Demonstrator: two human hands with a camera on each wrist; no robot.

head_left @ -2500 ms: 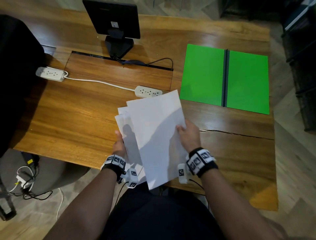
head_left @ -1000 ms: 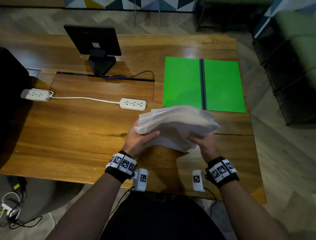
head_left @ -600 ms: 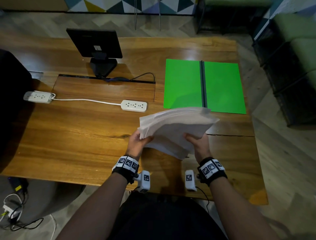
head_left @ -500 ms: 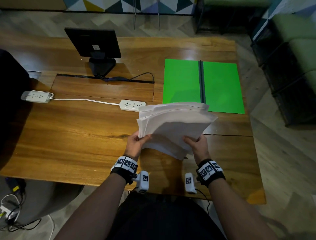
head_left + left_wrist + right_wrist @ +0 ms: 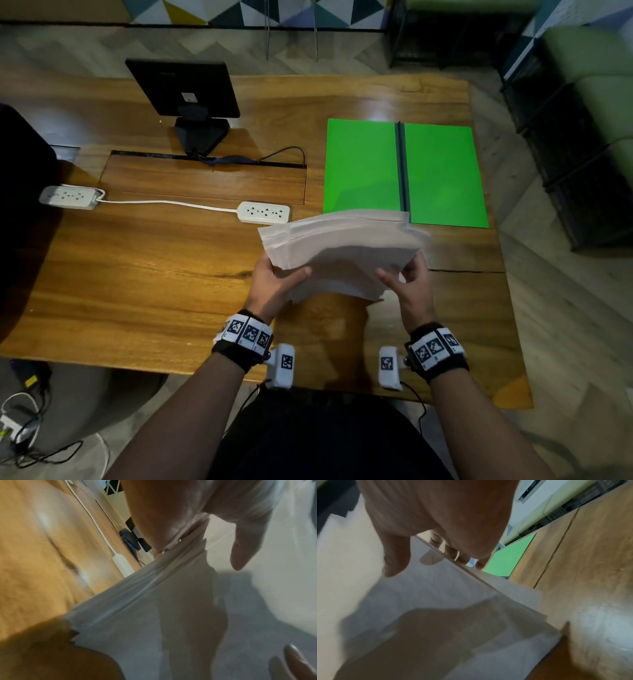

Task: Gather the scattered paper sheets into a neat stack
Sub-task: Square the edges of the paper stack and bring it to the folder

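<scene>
The head camera looks forward and down on the whole surface [image 5: 137, 274]. Each wrist camera looks along its hand from very close. All three views share the paper sheets [image 5: 342, 246] [image 5: 171, 615] [image 5: 453, 601].

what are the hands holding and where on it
Both grip the paper stack: the left hand at its left side, the right hand at its right side.
</scene>
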